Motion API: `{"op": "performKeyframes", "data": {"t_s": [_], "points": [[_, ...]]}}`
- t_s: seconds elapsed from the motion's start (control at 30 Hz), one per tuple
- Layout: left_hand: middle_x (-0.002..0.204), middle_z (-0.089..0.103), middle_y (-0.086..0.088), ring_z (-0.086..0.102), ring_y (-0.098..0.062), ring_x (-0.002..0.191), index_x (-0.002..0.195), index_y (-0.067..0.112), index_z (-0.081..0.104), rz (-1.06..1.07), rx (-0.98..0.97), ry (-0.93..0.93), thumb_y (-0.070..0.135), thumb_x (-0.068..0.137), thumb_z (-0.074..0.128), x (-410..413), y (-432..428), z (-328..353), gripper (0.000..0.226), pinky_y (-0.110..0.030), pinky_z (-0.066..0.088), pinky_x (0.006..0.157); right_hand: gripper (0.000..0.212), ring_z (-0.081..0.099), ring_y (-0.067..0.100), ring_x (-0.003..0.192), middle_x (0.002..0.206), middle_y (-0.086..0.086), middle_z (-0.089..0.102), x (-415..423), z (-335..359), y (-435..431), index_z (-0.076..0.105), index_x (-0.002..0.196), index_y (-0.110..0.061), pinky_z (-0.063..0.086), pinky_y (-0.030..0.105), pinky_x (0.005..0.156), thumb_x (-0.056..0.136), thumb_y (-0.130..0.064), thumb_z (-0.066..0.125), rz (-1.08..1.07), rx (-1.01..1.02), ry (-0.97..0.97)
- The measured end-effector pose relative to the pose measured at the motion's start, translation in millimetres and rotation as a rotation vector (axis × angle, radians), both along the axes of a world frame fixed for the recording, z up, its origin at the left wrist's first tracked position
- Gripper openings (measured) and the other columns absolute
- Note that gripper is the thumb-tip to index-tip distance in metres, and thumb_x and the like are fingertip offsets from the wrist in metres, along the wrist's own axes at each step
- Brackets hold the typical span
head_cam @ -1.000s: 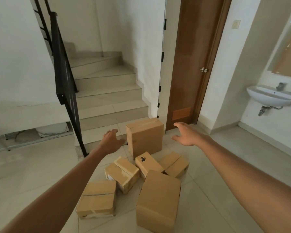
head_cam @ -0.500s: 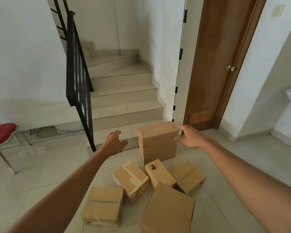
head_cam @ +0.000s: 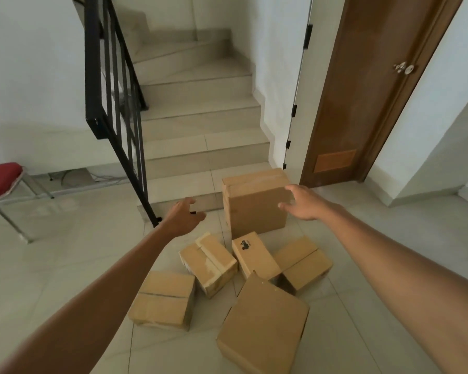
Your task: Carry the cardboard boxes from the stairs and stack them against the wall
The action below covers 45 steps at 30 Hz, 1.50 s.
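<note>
Both hands spread, empty: right hand (head_cam: 303, 202) at the upright box's (head_cam: 256, 209) right edge, left hand (head_cam: 183, 215) apart from its left edge, over tiled floor (head_cam: 65, 265).

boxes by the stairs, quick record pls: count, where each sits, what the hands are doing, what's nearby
boxes: six, all on the floor below the stairs, none stacked
tall box: upright against the bottom step
big box: nearest the camera
between them: left box, taped box, marked box, right box
left hand: open, left of the tall box, not touching
right hand: open, at the tall box's right edge, contact unclear
nearby: black railing, brown door, red chair
</note>
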<state>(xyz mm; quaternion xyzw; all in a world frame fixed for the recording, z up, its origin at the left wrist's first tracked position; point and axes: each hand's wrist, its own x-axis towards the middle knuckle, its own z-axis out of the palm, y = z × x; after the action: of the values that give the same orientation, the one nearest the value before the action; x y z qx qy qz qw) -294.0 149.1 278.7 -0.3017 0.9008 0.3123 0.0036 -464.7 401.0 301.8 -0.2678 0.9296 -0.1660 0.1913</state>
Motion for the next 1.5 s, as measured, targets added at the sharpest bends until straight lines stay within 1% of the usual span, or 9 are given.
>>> {"op": "performKeyframes", "data": {"t_s": [0.23,0.63,0.83,1.0,1.07,1.17,1.3,1.4,1.5], "points": [[0.140,0.049,-0.014,0.048,-0.028,0.126,0.140,0.009,0.043,0.097,0.093,-0.165,0.032,0.091,0.061,-24,31,-94,0.057,-0.035,0.040,0.099,0.070,0.029,0.028,0.143,0.158,0.009,0.023,-41,-102,25,0.021,0.152,-0.013,0.030,0.043,0.114,0.096,-0.041,0.053,0.017,0.059,-0.173],[0.124,0.060,-0.017,0.056,-0.032,0.111,0.121,0.004,0.055,0.124,0.292,-0.465,0.027,0.089,0.062,-20,56,-335,0.040,-0.032,0.043,0.086,0.070,0.038,0.030,0.135,0.153,0.012,0.028,-15,-372,62,0.016,0.152,-0.011,0.039,0.043,0.104,0.097,-0.042,0.048,-0.111,0.274,-0.321],[0.142,0.049,-0.009,0.047,-0.025,0.128,0.137,0.009,0.046,0.182,0.375,-0.523,0.023,0.090,0.063,0,47,-431,0.052,-0.033,0.040,0.104,0.074,0.040,0.030,0.135,0.153,0.015,0.027,19,-471,41,0.013,0.152,-0.008,0.040,0.041,0.103,0.097,-0.046,0.045,-0.149,0.278,-0.409],[0.144,0.046,-0.008,0.047,-0.024,0.129,0.141,0.014,0.044,0.220,0.483,-0.555,0.043,0.088,0.061,9,61,-485,0.062,-0.034,0.041,0.100,0.083,0.029,0.035,0.141,0.160,0.013,0.009,47,-523,44,0.004,0.154,-0.009,0.033,0.044,0.110,0.095,-0.056,0.040,-0.215,0.268,-0.524],[0.128,0.060,-0.009,0.057,-0.027,0.117,0.125,0.015,0.059,0.193,0.572,-0.546,0.057,0.076,0.057,12,73,-499,0.064,-0.039,0.045,0.097,0.085,0.021,0.037,0.144,0.162,0.012,0.002,50,-535,53,0.000,0.154,-0.010,0.025,0.045,0.114,0.095,-0.060,0.034,-0.280,0.313,-0.550],[0.096,0.070,-0.008,0.067,-0.024,0.087,0.093,0.017,0.072,0.221,0.647,-0.496,0.070,0.063,0.049,20,92,-514,0.065,-0.038,0.053,0.080,0.086,0.014,0.038,0.145,0.162,0.008,-0.004,56,-543,63,-0.001,0.154,-0.011,0.021,0.048,0.116,0.094,-0.065,0.026,-0.308,0.359,-0.535],[0.080,0.063,-0.003,0.057,-0.019,0.077,0.079,0.014,0.071,0.275,0.777,-0.495,0.057,0.069,0.054,35,104,-522,0.047,-0.029,0.044,0.072,0.096,-0.002,0.034,0.148,0.161,0.008,-0.017,61,-548,64,-0.011,0.152,-0.005,0.015,0.050,0.116,0.090,-0.071,0.022,-0.463,0.336,-0.633],[0.096,0.063,-0.006,0.060,-0.020,0.091,0.081,0.022,0.066,0.339,0.805,-0.485,0.032,0.082,0.064,40,107,-529,0.011,-0.026,0.047,0.079,0.103,-0.009,0.035,0.148,0.159,0.011,-0.021,61,-553,66,-0.014,0.151,-0.001,0.009,0.050,0.117,0.088,-0.073,0.024,-0.574,0.302,-0.650],[0.094,0.062,-0.004,0.060,-0.019,0.090,0.090,0.016,0.056,0.329,0.866,-0.476,0.026,0.091,0.059,35,128,-530,0.010,-0.022,0.047,0.071,0.113,-0.010,0.036,0.147,0.159,0.019,-0.018,55,-562,83,-0.009,0.150,0.004,0.006,0.049,0.118,0.080,-0.080,0.017,-0.665,0.353,-0.630]]}}
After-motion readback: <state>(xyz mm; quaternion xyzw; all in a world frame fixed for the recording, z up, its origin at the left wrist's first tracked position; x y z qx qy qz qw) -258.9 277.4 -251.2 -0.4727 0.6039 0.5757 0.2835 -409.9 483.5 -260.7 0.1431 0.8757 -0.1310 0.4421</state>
